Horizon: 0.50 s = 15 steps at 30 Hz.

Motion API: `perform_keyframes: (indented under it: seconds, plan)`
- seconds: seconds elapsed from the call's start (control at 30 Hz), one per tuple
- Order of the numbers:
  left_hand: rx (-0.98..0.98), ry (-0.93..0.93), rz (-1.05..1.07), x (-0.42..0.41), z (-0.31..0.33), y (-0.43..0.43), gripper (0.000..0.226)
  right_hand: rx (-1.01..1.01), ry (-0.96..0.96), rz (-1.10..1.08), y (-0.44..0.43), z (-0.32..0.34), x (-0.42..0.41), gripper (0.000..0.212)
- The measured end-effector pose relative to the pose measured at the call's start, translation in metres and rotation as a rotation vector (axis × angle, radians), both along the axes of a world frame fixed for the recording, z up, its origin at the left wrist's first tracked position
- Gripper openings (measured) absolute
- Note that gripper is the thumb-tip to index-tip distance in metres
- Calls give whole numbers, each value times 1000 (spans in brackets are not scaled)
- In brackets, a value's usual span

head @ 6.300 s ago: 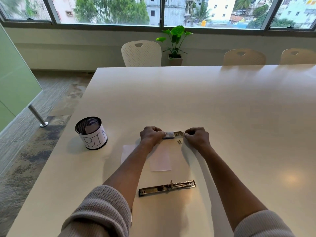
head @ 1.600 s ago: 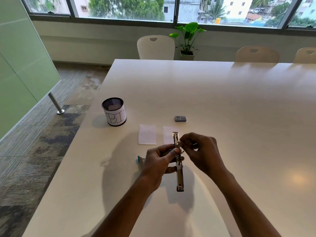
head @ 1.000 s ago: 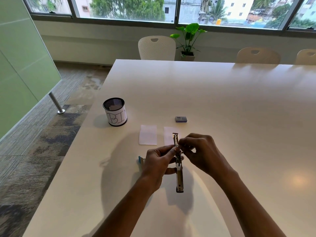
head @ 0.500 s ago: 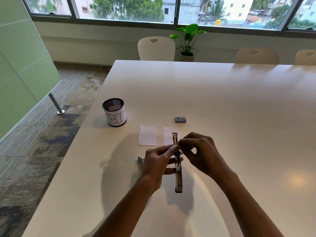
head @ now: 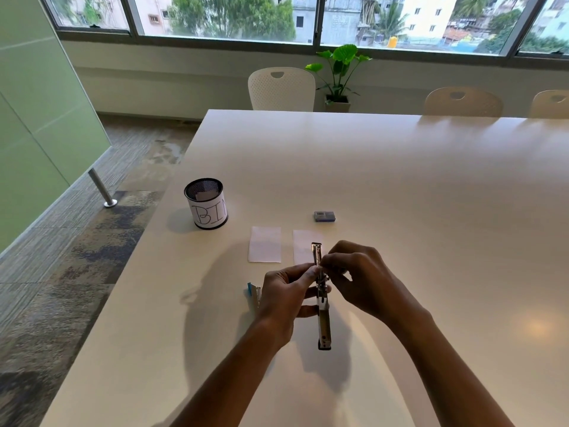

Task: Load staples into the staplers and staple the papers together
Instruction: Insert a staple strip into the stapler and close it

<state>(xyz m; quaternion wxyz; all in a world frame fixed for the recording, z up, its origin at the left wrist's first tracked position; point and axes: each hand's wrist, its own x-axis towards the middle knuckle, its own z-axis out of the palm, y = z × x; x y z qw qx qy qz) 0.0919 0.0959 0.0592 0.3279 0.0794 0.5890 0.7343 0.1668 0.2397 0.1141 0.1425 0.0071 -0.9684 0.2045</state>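
On the table (head: 400,180), left paper (head: 264,248) and right paper (head: 303,246) lie side by side, apart. Bin (head: 207,204) stands behind-left of them, staple box (head: 324,216) behind right paper; stapler (head: 323,315) is before right paper.

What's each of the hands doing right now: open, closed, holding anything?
Left hand: closed, gripping the stapler at its middle.
Right hand: closed, fingertips pinching the stapler's upper part; whether they hold staples cannot be told.

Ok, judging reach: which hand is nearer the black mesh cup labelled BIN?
Left. The left hand sits right of the black mesh cup, toward the person; the right hand lies farther right.
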Motion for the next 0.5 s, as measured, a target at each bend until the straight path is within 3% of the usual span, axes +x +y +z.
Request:
perform_keyframes:
  seconds: [0.2,0.5]
  plan:
    - [6,15,-28,0,2,-1,18,18,-7,-4,0,-1,-1,18]
    - [6,-5,-23,0,4,-1,17,-309,23,-94,6,-14,2,22]
